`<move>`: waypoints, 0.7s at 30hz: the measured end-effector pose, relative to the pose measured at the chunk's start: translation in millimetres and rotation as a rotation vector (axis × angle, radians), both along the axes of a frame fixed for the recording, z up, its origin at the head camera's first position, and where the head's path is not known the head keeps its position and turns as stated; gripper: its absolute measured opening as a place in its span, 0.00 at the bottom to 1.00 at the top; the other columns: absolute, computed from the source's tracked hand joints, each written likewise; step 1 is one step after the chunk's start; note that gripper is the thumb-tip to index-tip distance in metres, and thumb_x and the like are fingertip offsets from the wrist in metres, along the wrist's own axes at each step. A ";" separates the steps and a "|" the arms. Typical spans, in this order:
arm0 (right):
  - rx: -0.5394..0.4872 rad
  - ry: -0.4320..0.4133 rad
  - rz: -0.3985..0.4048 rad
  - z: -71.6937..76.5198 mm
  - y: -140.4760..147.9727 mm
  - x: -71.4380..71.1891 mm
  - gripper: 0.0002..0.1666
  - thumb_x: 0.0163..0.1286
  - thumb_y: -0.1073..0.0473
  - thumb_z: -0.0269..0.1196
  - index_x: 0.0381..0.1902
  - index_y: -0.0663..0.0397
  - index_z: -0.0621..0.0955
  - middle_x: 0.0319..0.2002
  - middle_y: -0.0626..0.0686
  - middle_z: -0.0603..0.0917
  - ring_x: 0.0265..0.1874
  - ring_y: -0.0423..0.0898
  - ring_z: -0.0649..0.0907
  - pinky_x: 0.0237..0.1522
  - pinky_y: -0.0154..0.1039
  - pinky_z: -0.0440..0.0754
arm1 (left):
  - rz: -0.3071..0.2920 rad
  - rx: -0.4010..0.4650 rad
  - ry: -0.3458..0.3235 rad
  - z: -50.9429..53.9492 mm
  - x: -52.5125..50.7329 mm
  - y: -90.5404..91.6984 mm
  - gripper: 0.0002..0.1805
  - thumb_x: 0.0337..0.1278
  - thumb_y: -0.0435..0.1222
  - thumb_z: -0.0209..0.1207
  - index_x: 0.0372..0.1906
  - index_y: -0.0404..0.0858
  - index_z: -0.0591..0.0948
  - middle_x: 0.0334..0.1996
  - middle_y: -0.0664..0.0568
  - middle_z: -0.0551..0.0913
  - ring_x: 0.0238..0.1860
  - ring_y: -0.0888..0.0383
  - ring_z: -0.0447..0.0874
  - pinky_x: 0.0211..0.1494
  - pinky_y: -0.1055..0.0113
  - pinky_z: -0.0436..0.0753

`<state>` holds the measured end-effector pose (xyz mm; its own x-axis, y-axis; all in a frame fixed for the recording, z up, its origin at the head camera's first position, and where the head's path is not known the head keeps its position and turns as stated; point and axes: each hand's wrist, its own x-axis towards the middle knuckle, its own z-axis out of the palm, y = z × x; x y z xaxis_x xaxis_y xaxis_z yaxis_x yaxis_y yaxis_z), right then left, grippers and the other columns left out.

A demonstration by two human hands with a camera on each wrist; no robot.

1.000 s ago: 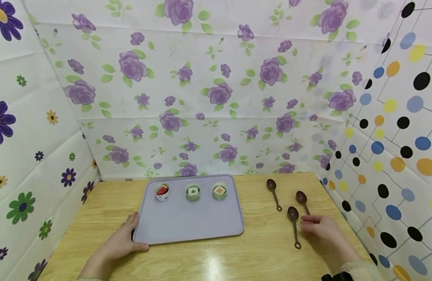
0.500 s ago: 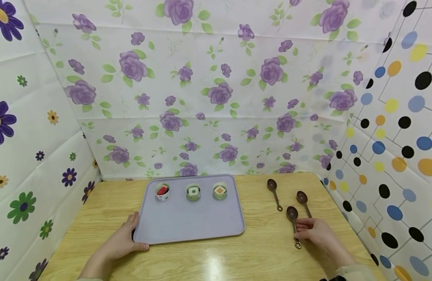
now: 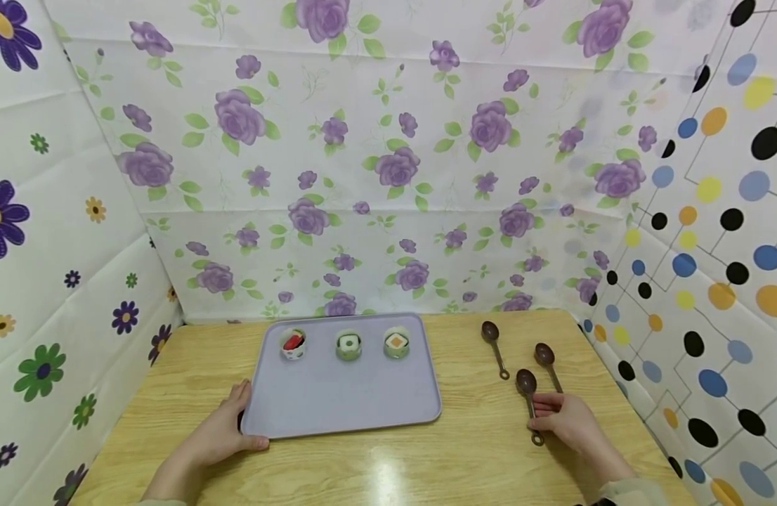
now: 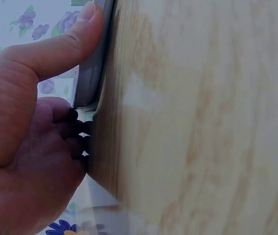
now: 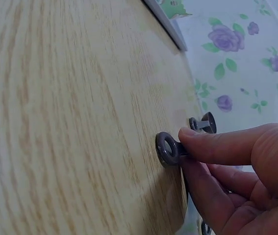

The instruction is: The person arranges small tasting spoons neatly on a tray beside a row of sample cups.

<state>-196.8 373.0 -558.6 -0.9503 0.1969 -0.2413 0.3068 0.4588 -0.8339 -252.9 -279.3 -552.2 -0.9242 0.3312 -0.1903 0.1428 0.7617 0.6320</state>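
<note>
A lavender tray lies on the wooden table. My left hand holds its near left corner, thumb along the front edge and fingers at the left side; in the left wrist view the thumb presses the dark tray rim. At the right, my right hand pinches the handle of the nearest brown spoon between thumb and fingers. Its ring end sticks out past the thumb in the right wrist view. Two more brown spoons lie close by, one farther back and one beside the hand.
Along the tray's back stand three small cups: one with a red piece, one with a white-and-green piece, one with a white-and-orange piece. Patterned cloth walls enclose the table at back and both sides.
My right hand has moved slightly left and down from beside the spoons and taken the nearest spoon's handle. The left hand and the tray have stayed in place.
</note>
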 end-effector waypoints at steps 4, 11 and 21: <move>0.015 0.005 -0.002 0.6 -1.1 0.0 0.35 0.58 0.71 0.80 0.61 0.79 0.81 0.46 0.61 0.91 0.45 0.49 0.89 0.41 0.35 0.89 | -0.001 0.004 0.003 -1.0 -0.8 -1.0 0.75 0.47 0.53 0.82 0.81 0.17 0.45 0.81 0.19 0.40 0.80 0.20 0.36 0.77 0.25 0.46; 0.034 0.019 -0.004 -0.2 -1.4 0.1 0.31 0.57 0.70 0.80 0.58 0.77 0.84 0.44 0.59 0.91 0.42 0.44 0.89 0.41 0.32 0.87 | -0.006 0.025 -0.005 -2.4 -2.0 -2.4 0.75 0.47 0.53 0.82 0.81 0.17 0.45 0.82 0.20 0.39 0.80 0.20 0.35 0.77 0.24 0.45; 0.017 -0.024 0.004 2.9 -1.6 0.1 0.27 0.60 0.69 0.79 0.56 0.76 0.84 0.42 0.54 0.91 0.41 0.44 0.88 0.41 0.37 0.89 | 0.004 0.048 -0.021 -4.3 -1.0 -3.5 0.77 0.45 0.55 0.82 0.82 0.18 0.44 0.82 0.21 0.37 0.81 0.21 0.32 0.78 0.24 0.43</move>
